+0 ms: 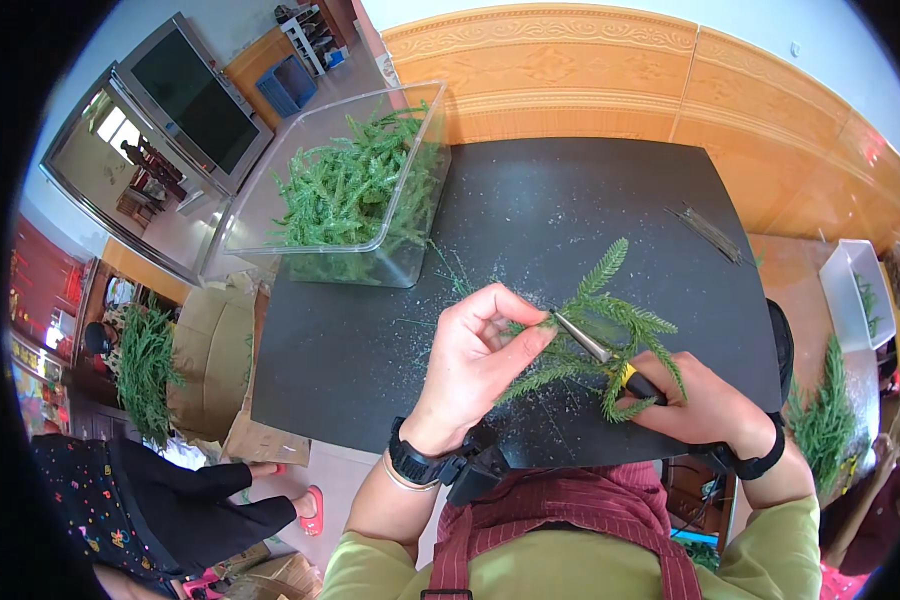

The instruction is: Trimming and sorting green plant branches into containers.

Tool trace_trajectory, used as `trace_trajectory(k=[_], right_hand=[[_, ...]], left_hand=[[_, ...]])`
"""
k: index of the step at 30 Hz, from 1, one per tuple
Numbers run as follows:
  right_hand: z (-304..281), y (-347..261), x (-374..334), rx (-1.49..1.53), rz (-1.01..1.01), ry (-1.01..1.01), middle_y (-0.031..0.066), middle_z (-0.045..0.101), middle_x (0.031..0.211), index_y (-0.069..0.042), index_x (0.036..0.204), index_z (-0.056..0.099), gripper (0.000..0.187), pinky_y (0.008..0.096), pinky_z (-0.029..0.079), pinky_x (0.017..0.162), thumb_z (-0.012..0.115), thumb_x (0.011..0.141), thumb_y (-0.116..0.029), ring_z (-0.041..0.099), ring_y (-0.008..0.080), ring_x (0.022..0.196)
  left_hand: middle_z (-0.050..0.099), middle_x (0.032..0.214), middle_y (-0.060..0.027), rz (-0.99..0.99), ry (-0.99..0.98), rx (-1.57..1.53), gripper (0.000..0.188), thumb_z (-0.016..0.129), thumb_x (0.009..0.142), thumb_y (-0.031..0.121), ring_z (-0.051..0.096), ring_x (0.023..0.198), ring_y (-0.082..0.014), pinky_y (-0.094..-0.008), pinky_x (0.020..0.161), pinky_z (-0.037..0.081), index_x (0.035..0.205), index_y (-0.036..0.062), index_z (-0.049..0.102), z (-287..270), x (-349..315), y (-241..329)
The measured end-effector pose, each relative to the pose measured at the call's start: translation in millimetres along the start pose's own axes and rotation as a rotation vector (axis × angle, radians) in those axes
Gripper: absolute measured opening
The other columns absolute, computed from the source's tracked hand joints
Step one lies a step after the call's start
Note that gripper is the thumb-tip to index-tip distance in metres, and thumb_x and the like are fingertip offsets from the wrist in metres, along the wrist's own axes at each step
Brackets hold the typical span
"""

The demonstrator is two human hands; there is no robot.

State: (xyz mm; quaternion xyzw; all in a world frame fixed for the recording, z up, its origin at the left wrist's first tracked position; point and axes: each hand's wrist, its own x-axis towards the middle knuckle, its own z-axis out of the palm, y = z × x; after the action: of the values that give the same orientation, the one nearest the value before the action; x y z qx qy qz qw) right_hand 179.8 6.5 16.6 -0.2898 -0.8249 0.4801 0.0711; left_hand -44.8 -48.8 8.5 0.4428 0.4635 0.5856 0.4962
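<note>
The left hand [475, 350] pinches the stem end of a green sprig [610, 330], thumb and fingers closed on it where the fronds meet. The right hand [705, 405] grips pliers [595, 348] by their handle, fist closed round it; the pliers' thin jaws point up and left, and their tip meets the sprig just beside the left thumb. The sprig fans out between the two hands and beyond them, one frond standing up and away from the right hand, others drooping over its knuckles. Both hands work just above the near edge of a black table [570, 200], which is dusted with pale flecks around them. Each wrist wears a black band.

Farther off, up and left of the left hand, a clear tub [410, 270] stands on the table's far left corner, filled with more green sprigs [345, 190]. Well beyond the right hand, near the table's far right edge, lies a small bundle of wires [708, 232].
</note>
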Motion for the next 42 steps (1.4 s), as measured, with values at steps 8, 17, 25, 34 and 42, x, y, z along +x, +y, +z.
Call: trace_trajectory(k=[8,17,25,34,42], right_hand=[[2,6,-2,0.109,-0.063,-0.002,0.0152,0.059,0.074,0.0,0.088,0.056,0.018,0.0326,0.043,0.06,0.062,0.074,-0.01,0.058,0.0263,0.067],[2,-1,-6,0.003,-0.027,0.091,0.0219,0.054,0.072,0.001,0.088,0.057,0.021,0.0405,0.042,0.061,0.062,0.075,-0.015,0.054,0.0395,0.071],[1,-7,-8,-0.086,0.042,0.096,0.022,0.055,0.073,0.002,0.082,0.057,0.02,0.0416,0.042,0.06,0.063,0.074,-0.015,0.053,0.0394,0.071],[9,12,-7,-0.424,-0.122,0.267,0.0183,0.056,0.075,-0.001,0.085,0.056,0.018,0.0367,0.043,0.059,0.063,0.076,-0.014,0.056,0.033,0.071],[8,13,-5,0.201,0.017,-0.161,0.0117,0.064,0.084,-0.002,0.097,0.06,0.02,0.0306,0.047,0.072,0.06,0.081,-0.014,0.061,0.0198,0.082]], left_hand=[[0.054,0.086,-0.0032,0.033,-0.003,0.01,0.015,0.064,0.073,-0.008,0.051,0.069,-0.0048,-0.0169,0.059,0.042,0.077,0.0029,0.055,2,-2,0],[0.055,0.086,-0.0029,-0.018,0.0,-0.023,0.015,0.064,0.073,-0.008,0.052,0.067,-0.0055,-0.0174,0.057,0.042,0.077,0.0032,0.055,0,-4,0],[0.055,0.084,-0.0024,-0.067,-0.009,-0.128,0.016,0.064,0.073,-0.007,0.052,0.063,-0.0057,-0.0174,0.055,0.041,0.078,0.0041,0.054,1,-3,-4],[0.055,0.081,-0.0003,-0.178,-0.027,-0.28,0.016,0.063,0.074,-0.007,0.05,0.059,-0.0042,-0.016,0.051,0.038,0.079,0.0057,0.054,2,-3,-7],[0.056,0.08,0.0,-0.134,-0.007,-0.245,0.017,0.063,0.074,-0.006,0.051,0.059,-0.0035,-0.0158,0.051,0.039,0.08,0.0057,0.053,5,-1,-6]])
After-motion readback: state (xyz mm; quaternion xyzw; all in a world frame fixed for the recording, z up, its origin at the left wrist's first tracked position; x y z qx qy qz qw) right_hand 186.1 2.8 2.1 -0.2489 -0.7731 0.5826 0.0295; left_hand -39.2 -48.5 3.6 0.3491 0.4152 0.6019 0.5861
